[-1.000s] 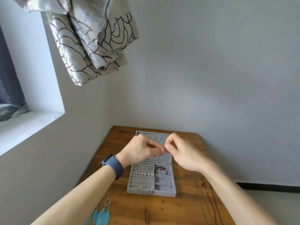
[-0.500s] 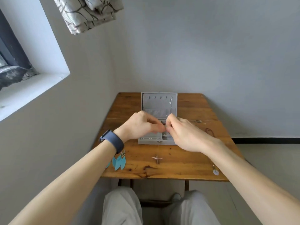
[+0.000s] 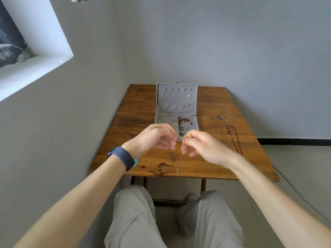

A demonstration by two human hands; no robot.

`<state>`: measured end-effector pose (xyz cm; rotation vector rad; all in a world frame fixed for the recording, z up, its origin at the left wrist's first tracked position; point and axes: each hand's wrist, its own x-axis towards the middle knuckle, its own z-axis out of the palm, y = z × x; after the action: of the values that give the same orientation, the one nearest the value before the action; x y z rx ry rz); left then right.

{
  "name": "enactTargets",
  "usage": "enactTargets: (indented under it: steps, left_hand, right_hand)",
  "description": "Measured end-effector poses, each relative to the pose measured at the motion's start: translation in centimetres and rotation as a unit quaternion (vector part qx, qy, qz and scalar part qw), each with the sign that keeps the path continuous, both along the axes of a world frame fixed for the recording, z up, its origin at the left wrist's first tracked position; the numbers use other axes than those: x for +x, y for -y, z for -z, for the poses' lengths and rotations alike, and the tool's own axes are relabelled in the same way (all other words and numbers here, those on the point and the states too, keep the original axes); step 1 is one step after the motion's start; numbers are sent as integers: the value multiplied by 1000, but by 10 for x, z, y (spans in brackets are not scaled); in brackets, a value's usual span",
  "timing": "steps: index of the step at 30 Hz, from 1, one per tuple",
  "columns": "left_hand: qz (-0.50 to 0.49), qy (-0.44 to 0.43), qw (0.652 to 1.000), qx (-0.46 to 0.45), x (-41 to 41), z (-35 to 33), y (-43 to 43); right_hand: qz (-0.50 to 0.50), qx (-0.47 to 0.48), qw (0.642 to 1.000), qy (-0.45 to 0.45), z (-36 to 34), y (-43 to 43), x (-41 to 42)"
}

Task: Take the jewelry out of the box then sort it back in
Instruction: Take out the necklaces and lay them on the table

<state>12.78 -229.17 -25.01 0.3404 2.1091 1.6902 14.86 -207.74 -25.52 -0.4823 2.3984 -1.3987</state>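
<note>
On desk (image 3: 143, 108): open jewelry box (image 3: 176, 111), lid upright, trays reachable.
Beside box: necklaces (image 3: 232, 138) laid out apart, avoiding tangles.
Left hand (image 3: 154, 138): fingers pinch thin chain (image 3: 172, 149).
Right hand (image 3: 204, 145): fingers pinch other end, apparently keeping it untangled.

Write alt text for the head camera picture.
Two bare hands, left hand and right hand, pinch a thin silver chain above a brown wooden table. Behind them stands an open grey jewelry box holding small pieces.
</note>
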Motion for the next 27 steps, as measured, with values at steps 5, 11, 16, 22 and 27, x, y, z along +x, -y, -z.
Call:
enactTargets:
  steps: [5,11,16,22,27]
  left_hand:
    - [-25,26,999,13,1,11,8]
    - [-30,39,999,1,0,24,22]
    - [42,68,995,-57,0,26,18]
    - [132,51,981,-136,6,17,1]
    - [75,-40,987,-133,10,12,-10]
  right_hand:
    - [-5,-28,999,15,5,-5,3]
    - [44,-21,998,-31,4,-11,2]
    - [38,-24,997,-66,3,-5,0]
    - [9,5,997,-78,0,-4,-2]
    - [13,34,996,-77,1,-9,-5]
